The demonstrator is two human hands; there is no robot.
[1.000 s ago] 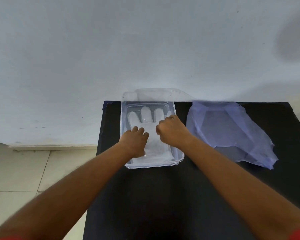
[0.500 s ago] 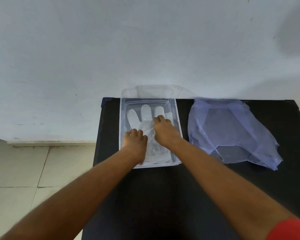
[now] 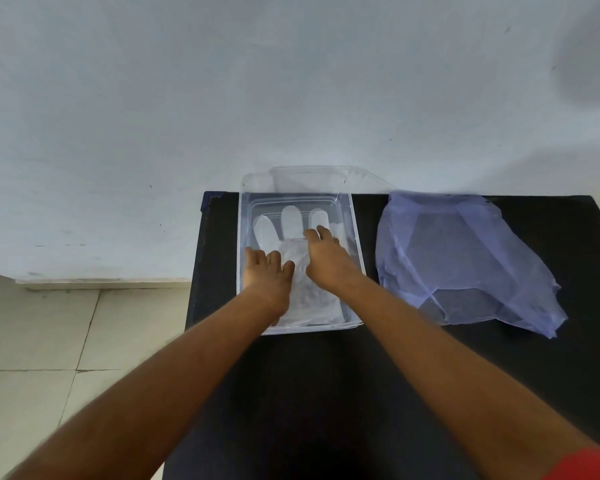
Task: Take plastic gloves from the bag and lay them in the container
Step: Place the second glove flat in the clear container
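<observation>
A clear rectangular plastic container (image 3: 356, 237) sits at the back left of the black table. Translucent white plastic gloves (image 3: 291, 223) lie flat in it, fingers pointing toward the wall. My left hand (image 3: 267, 277) rests palm down on the gloves' left side, fingers spread slightly. My right hand (image 3: 326, 259) presses flat on the gloves' upper right, its fingertips reaching the glove fingers. Neither hand grips anything. A crumpled pale blue plastic bag (image 3: 465, 258) lies to the right of the container.
The black table (image 3: 326, 393) stands against a pale wall (image 3: 291, 81). A clear lid (image 3: 312, 178) leans behind the container. Beige floor tiles (image 3: 49, 341) lie to the left of the table edge.
My right hand slid forward over the gloves toward their fingers. My left hand stayed on the left side and flattened. The camera view moved a little closer.
</observation>
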